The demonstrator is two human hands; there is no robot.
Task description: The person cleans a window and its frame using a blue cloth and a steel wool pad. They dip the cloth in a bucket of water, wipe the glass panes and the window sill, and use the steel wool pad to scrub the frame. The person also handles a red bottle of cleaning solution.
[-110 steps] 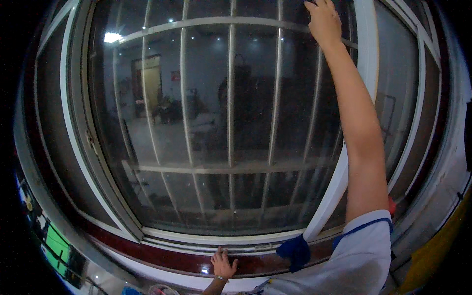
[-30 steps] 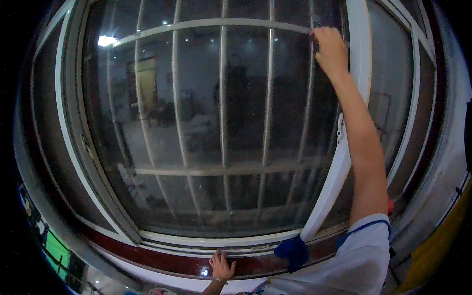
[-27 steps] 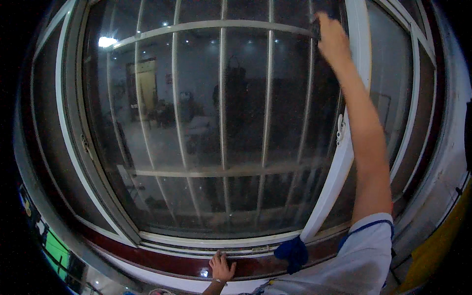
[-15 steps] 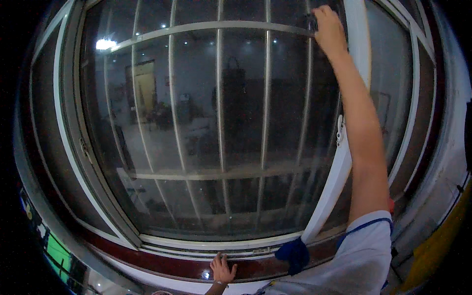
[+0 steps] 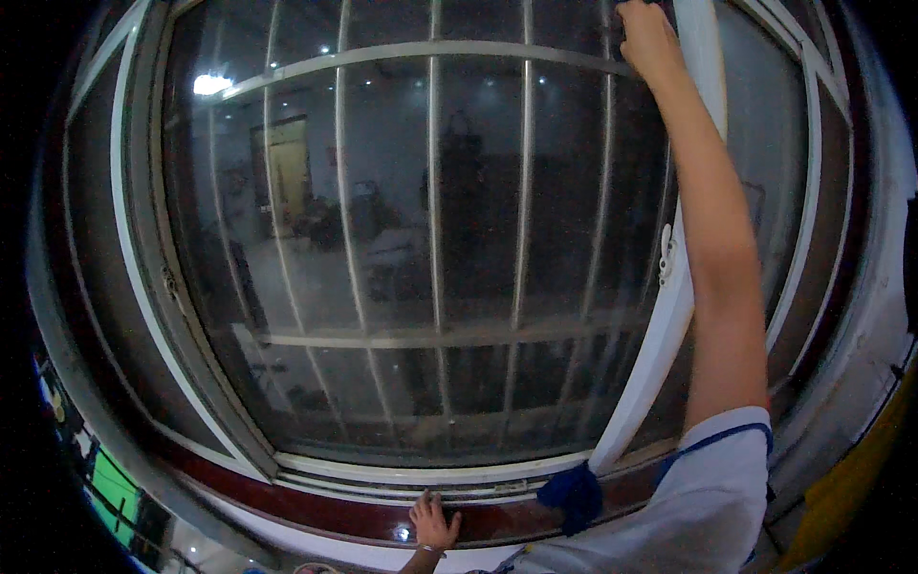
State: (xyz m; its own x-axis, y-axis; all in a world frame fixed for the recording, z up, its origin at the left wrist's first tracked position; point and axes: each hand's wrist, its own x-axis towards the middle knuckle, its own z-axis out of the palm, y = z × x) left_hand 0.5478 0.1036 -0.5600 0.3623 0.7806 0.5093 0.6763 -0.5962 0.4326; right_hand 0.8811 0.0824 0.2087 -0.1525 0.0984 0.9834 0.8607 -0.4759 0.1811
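A large sliding window pane [image 5: 382,239] fills the view, with pale metal bars [image 5: 436,191] behind the glass. Up at its top right, my right hand [image 5: 652,40] is closed with bent fingers against the glass; the upper frame edge cuts it off, and what it holds is too dark to make out. My left hand [image 5: 435,524] rests open, fingers apart, on the dark red sill [image 5: 325,517], its fingertips near the window track [image 5: 382,483]. To the right of that hand, a dark blue cloth [image 5: 572,497] lies bunched over the sill.
Along the pane's right side runs a white frame [image 5: 636,392] with a latch handle [image 5: 666,256]. Another latch [image 5: 172,282] sits on the left frame. A green panel [image 5: 117,493] shows at the lower left, and something yellow [image 5: 841,497] at the lower right.
My right hand has moved up along the glass, and the dark thing at its fingers is now mostly out of sight. The left hand stays on the sill.
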